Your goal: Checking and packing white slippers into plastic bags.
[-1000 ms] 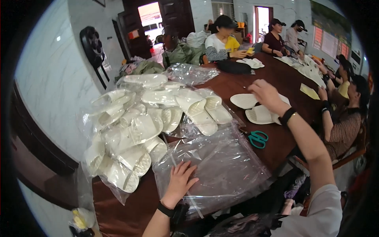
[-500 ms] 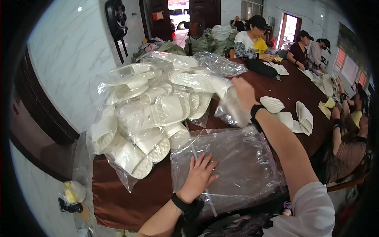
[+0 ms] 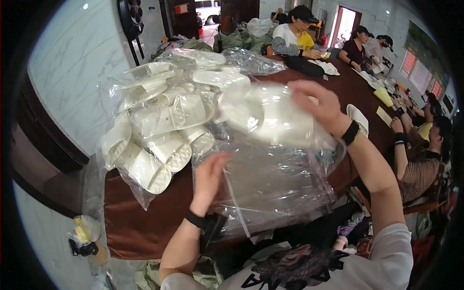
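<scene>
My right hand (image 3: pixel 319 106) is closed on a pair of white slippers (image 3: pixel 270 113) in clear plastic, smeared by motion, above the right side of the table. My left hand (image 3: pixel 209 179) is raised, palm turned inward and fingers loosely stretched, with nothing seen in it. It is at the left edge of a large, flat clear plastic bag (image 3: pixel 270 181) lying in front of me. To its left is a heap of bagged white slippers (image 3: pixel 169 113). The held slippers partly cover the far edge of the flat bag.
The table has a brown cloth (image 3: pixel 130 222). A loose white slipper (image 3: pixel 357 121) lies beyond my right wrist. Across the table a person in a black cap (image 3: pixel 295 38) handles small items; several others sit along the right side. A wall fan (image 3: pixel 130 19) hangs at left.
My right hand has lifted and brought the bagged slippers in over the table's middle. My left hand has come up off the flat bag and moved left.
</scene>
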{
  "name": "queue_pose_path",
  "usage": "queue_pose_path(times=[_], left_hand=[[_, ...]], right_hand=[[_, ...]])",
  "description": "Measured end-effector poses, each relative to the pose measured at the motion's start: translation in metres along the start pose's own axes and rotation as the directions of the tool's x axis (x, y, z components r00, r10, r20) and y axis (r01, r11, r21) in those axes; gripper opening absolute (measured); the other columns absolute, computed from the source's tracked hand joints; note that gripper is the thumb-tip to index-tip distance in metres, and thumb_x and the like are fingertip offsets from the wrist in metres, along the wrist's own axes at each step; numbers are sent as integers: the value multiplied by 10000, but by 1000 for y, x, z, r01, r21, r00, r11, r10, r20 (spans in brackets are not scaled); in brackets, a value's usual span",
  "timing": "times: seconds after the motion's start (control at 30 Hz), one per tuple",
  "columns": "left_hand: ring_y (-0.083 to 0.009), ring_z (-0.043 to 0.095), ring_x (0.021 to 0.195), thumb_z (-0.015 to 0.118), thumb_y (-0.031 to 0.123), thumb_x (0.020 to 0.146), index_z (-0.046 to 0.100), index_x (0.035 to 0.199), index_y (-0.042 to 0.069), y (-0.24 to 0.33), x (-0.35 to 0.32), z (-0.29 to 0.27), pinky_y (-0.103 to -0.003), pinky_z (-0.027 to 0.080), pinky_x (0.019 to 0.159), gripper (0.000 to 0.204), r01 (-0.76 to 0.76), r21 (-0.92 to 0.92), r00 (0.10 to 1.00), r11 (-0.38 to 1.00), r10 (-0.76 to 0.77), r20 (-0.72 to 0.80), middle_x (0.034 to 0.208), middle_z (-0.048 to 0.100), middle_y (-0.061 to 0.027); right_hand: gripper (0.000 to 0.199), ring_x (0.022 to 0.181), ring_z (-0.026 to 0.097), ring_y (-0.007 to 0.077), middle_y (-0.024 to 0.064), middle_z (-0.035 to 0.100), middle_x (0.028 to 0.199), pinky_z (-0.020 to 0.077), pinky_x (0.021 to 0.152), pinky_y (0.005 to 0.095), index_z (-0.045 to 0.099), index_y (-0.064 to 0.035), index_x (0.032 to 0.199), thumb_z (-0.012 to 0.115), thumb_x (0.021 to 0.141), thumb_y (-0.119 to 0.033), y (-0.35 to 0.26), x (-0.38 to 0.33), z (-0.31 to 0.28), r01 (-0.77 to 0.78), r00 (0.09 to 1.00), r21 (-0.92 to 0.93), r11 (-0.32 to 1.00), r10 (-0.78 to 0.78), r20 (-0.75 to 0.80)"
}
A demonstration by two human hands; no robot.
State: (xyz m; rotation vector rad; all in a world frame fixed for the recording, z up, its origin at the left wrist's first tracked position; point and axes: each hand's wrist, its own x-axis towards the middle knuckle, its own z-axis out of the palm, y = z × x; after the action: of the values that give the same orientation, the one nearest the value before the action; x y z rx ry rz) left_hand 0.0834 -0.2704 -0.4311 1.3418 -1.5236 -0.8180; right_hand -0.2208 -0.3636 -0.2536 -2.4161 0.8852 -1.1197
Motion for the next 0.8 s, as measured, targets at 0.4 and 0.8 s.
queue_pose_path(times=[0.4,0.8], left_hand=[[-130,639,828,681,28,886,508,1374,18,-6,-9,1,-259,538,652,518,218,-236,973,947,-229,-19,991,670,-88],[-97,549,815,614,-45,875,548,1360,84,8,-8,8,-233,489,690,505,155,-364,960,918,-228,-165,994,555,-17]], right_hand=[[235,1025,622,294,126,642,1109,517,855,379,656,-47,1082,635,848,-34,45,-124,36,142,989,-412,900,-111,99],[142,554,613,109,51,633,673,467,514,266,588,-18,999,573,957,-152,37,-163,11,-656,740,232,718,672,10]])
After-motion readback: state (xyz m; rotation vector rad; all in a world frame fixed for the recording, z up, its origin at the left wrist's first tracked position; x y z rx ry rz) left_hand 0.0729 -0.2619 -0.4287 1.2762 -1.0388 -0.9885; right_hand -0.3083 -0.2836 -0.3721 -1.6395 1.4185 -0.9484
